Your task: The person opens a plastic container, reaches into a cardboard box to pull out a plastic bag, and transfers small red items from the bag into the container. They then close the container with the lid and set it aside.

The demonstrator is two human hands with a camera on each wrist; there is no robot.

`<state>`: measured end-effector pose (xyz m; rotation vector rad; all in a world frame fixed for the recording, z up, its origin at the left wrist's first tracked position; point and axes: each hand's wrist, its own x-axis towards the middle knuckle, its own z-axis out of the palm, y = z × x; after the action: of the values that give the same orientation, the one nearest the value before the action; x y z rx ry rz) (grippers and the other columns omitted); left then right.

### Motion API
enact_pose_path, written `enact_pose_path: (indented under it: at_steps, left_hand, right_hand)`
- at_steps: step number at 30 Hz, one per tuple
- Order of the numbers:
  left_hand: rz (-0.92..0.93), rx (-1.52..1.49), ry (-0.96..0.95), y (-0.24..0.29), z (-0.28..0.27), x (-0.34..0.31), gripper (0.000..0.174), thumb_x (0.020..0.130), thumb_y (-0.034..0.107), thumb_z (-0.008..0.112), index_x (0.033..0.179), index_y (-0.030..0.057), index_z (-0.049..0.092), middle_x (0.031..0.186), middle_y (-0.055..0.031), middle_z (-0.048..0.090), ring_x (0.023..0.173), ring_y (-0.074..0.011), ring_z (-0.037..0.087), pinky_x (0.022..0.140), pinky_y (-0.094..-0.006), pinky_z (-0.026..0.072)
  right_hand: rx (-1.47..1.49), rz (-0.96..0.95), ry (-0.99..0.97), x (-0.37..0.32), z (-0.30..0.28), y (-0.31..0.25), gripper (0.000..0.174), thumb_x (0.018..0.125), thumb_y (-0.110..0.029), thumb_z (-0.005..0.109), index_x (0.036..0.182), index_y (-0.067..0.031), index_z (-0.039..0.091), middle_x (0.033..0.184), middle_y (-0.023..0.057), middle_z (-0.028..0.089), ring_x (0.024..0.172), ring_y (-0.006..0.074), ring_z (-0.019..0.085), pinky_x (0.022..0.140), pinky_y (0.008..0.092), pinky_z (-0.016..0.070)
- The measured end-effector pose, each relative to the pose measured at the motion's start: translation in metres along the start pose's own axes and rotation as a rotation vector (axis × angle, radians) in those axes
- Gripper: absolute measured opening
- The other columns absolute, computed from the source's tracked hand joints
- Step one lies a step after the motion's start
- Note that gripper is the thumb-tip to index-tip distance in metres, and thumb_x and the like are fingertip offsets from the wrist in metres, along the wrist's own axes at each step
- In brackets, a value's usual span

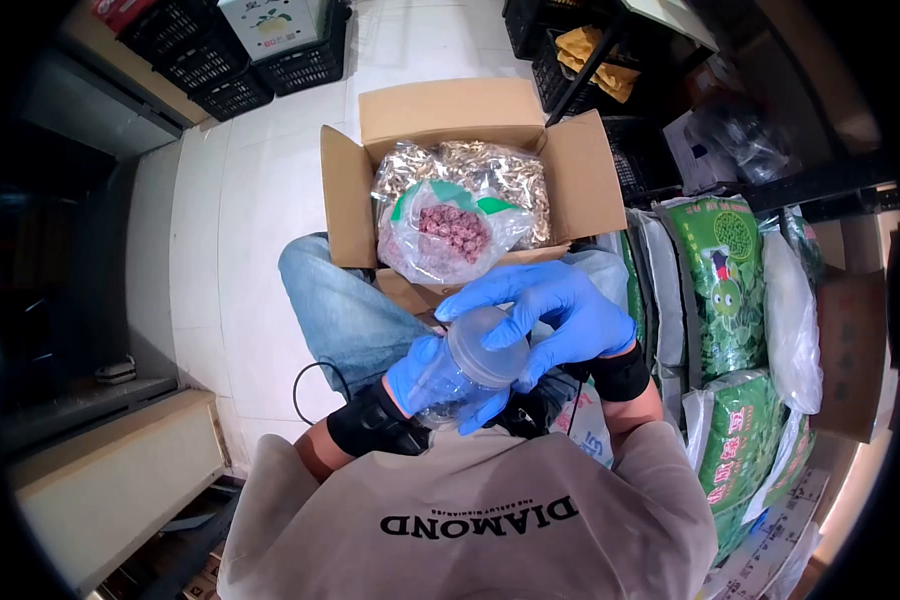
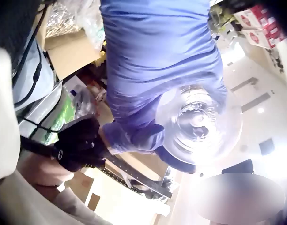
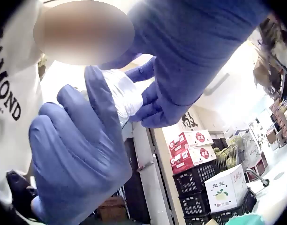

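A clear plastic jar (image 1: 448, 392) with a frosted lid (image 1: 490, 347) is held tilted in front of the chest. My blue-gloved left hand (image 1: 415, 375) grips its body; in the left wrist view the jar's round clear base (image 2: 198, 124) faces the camera beside the left glove (image 2: 157, 61). Fingers and thumb of my right hand (image 1: 565, 315) are curled round the lid. In the right wrist view the right glove (image 3: 195, 51) and the left glove (image 3: 78, 154) stand on either side of the whitish lid (image 3: 122, 96).
Beyond the knees, an open cardboard box (image 1: 348, 200) holds bags of dried pieces (image 1: 520, 185) and a bag of dark red pieces (image 1: 455, 235). Green printed sacks (image 1: 720, 290) are stacked on the right. Black crates (image 1: 232, 93) stand at the back left.
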<state>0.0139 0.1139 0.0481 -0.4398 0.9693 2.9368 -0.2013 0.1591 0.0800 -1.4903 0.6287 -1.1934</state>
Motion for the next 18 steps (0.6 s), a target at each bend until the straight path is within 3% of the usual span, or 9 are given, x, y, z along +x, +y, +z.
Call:
enact_pose_path:
  at_steps: [3, 5, 6, 7, 9, 11, 14, 16, 18]
  left_hand:
    - [-0.238, -0.507, -0.287, -0.052, -0.06, 0.014, 0.07, 0.099, 0.051, 0.061, 0.149, 0.006, 0.039, 0.113, -0.0196, 0.062, 0.087, -0.0307, 0.068, 0.065, -0.0363, 0.0574]
    - [-0.095, -0.436, -0.393, -0.043, -0.043, 0.02, 0.039, 0.109, 0.03, 0.046, 0.129, -0.0029, 0.054, 0.098, -0.0205, 0.067, 0.065, -0.0301, 0.069, 0.05, -0.0369, 0.0568]
    - [-0.068, -0.201, -0.166, -0.029, -0.022, 0.005, 0.039, 0.104, 0.039, 0.055, 0.118, 0.0021, 0.058, 0.089, -0.0169, 0.065, 0.065, -0.0244, 0.065, 0.053, -0.0312, 0.0481]
    - [-0.047, -0.322, -0.117, -0.032, -0.019, 0.005, 0.049, 0.103, 0.049, 0.054, 0.116, 0.0025, 0.057, 0.089, -0.0165, 0.064, 0.061, -0.0233, 0.062, 0.05, -0.0322, 0.0463]
    - [0.046, 0.085, -0.081, -0.038, -0.04, 0.009, 0.088, 0.095, 0.071, 0.049, 0.15, 0.0026, 0.044, 0.094, -0.0172, 0.066, 0.06, -0.0232, 0.056, 0.05, -0.0354, 0.0458]
    - [0.039, -0.449, -0.456, -0.016, -0.043, 0.012, 0.074, 0.091, 0.052, 0.073, 0.139, 0.0007, 0.051, 0.114, -0.0162, 0.066, 0.093, -0.0233, 0.068, 0.078, -0.0335, 0.0566]
    - [0.129, -0.067, -0.189, 0.013, -0.042, 0.008, 0.091, 0.079, 0.059, 0.081, 0.14, -0.001, 0.05, 0.116, -0.0134, 0.066, 0.096, -0.0203, 0.068, 0.083, -0.0335, 0.0564]
    - [0.245, 0.17, -0.036, 0.023, -0.031, 0.003, 0.09, 0.079, 0.059, 0.081, 0.139, -0.0023, 0.052, 0.117, -0.0097, 0.067, 0.1, -0.0175, 0.067, 0.087, -0.0325, 0.0559]
    - [0.213, 0.175, -0.007, 0.026, -0.038, 0.0, 0.101, 0.073, 0.06, 0.085, 0.143, -0.0028, 0.048, 0.122, -0.012, 0.065, 0.104, -0.0204, 0.067, 0.088, -0.0346, 0.0566]
  right_hand:
    - [0.036, 0.044, -0.054, 0.003, 0.0, -0.005, 0.04, 0.073, -0.016, 0.09, 0.109, -0.0098, 0.075, 0.136, 0.0232, 0.064, 0.127, 0.038, 0.061, 0.107, 0.0472, 0.0477]
    - [0.064, 0.111, -0.081, 0.004, 0.001, -0.01, 0.041, 0.075, -0.016, 0.088, 0.112, -0.0049, 0.074, 0.137, 0.0223, 0.064, 0.129, 0.0384, 0.06, 0.107, 0.0476, 0.0481]
    - [0.072, 0.161, -0.088, 0.005, 0.001, -0.015, 0.037, 0.079, -0.015, 0.086, 0.112, -0.0033, 0.074, 0.141, 0.0232, 0.061, 0.131, 0.0391, 0.058, 0.108, 0.0472, 0.0468]
    - [0.079, 0.204, -0.1, 0.007, 0.001, -0.018, 0.033, 0.082, -0.014, 0.084, 0.111, -0.0018, 0.074, 0.144, 0.024, 0.058, 0.132, 0.0398, 0.057, 0.11, 0.0468, 0.0455]
    - [0.172, 0.232, -0.037, 0.006, -0.002, -0.019, 0.024, 0.088, -0.012, 0.079, 0.109, -0.0012, 0.076, 0.153, 0.0248, 0.049, 0.139, 0.0404, 0.051, 0.114, 0.0465, 0.0412]
    - [-0.161, 0.11, -0.07, 0.0, -0.018, -0.023, 0.032, 0.086, -0.016, 0.083, 0.114, -0.0014, 0.075, 0.158, 0.025, 0.043, 0.144, 0.0376, 0.045, 0.117, 0.0487, 0.0368]
    - [-0.266, -0.004, 0.022, 0.009, -0.011, -0.053, 0.041, 0.088, -0.018, 0.081, 0.124, -0.0033, 0.069, 0.154, 0.0181, 0.051, 0.137, 0.0311, 0.055, 0.109, 0.0394, 0.0461]
    - [-0.345, 0.45, 0.112, 0.008, -0.004, -0.061, 0.059, 0.081, -0.023, 0.088, 0.132, -0.0043, 0.066, 0.15, 0.0197, 0.054, 0.135, 0.0328, 0.057, 0.112, 0.0428, 0.0436]
    - [-0.365, 0.381, 0.13, 0.006, -0.002, -0.051, 0.063, 0.083, -0.025, 0.086, 0.138, -0.0061, 0.06, 0.145, 0.0174, 0.059, 0.128, 0.0295, 0.061, 0.108, 0.0394, 0.047]
